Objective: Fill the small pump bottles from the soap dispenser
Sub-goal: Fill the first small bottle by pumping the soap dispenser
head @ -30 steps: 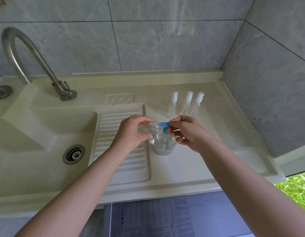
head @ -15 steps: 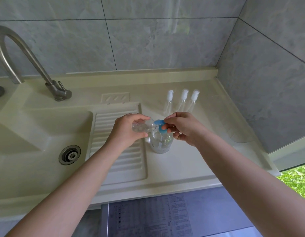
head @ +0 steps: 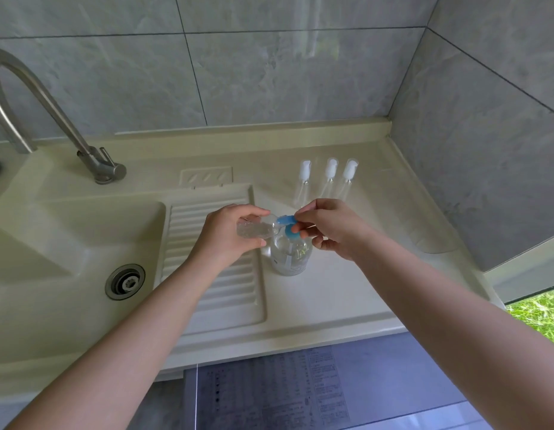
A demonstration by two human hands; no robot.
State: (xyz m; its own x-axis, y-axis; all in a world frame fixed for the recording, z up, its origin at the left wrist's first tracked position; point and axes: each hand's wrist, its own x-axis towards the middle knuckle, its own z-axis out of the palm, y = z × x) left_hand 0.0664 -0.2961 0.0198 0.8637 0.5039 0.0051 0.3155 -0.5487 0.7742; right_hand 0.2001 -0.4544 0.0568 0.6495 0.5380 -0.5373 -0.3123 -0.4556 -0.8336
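Note:
A clear soap dispenser (head: 290, 256) with a blue pump head (head: 287, 225) stands on the cream counter (head: 347, 283) beside the ribbed drainboard. My left hand (head: 226, 234) grips a small clear bottle (head: 254, 229) lying sideways, its open mouth against the blue spout. My right hand (head: 328, 228) pinches the blue pump head from the right, fingers curled over it. Three small pump bottles with white tops (head: 328, 178) lie side by side on the counter just behind my hands.
A sink basin with a metal drain (head: 125, 281) lies to the left, under a curved steel tap (head: 52, 113). Grey tiled walls close the back and right. The counter's front edge runs below my forearms, with a printed sheet (head: 269, 389) beneath it.
Both hands keep the same hold on the small bottle and the pump head. Only the camera view has shifted slightly; the three bottles behind have not moved.

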